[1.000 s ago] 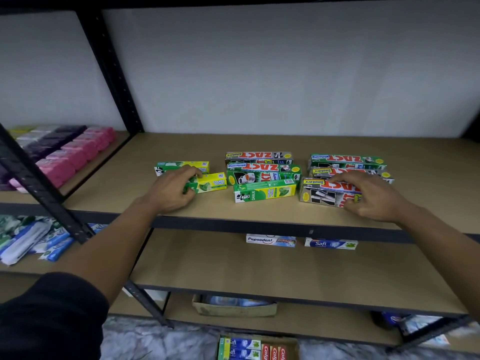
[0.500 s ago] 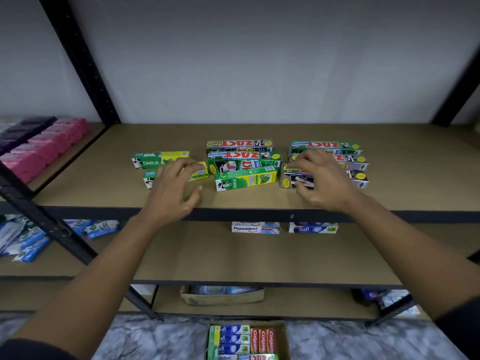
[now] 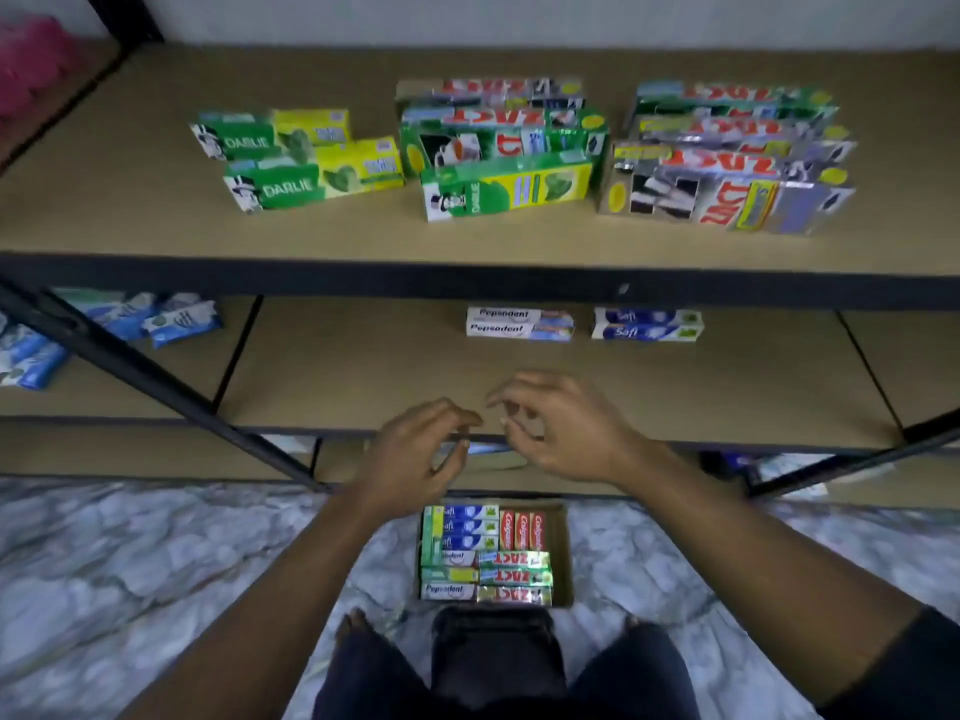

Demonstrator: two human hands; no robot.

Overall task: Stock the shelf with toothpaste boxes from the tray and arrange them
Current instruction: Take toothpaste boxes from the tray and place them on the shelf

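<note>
Shelf unit (image 3: 130,210): two boards in view, both beyond the hands.
Upper board, well above the hands: Darlie boxes (image 3: 301,158) up-left, centre Zact stack (image 3: 498,132) with one Darlie box leaning at its front, right Zact stack (image 3: 727,174) up-right.
Middle board: Pepsodent boxes (image 3: 519,322) and Saft boxes (image 3: 647,324), a little beyond the fingertips.
Tray (image 3: 562,548): on the floor directly beneath the hands, part full of toothpaste boxes (image 3: 488,553) (Saft, Colgate, Pepsodent, Zact).
Left hand (image 3: 415,449), right hand (image 3: 566,428): side by side in the air, fingers loosely curled, holding nothing.
Step, as judged: between placements, going for fresh stock.
Next move calls for: lowering to the tray, lifting a box and matching it to its brand group; Colgate has no group in view.
Hard to make out: tray's near edge is behind the person's legs; the lowest board is behind the hands; box counts are blurred, the right stack most.
</note>
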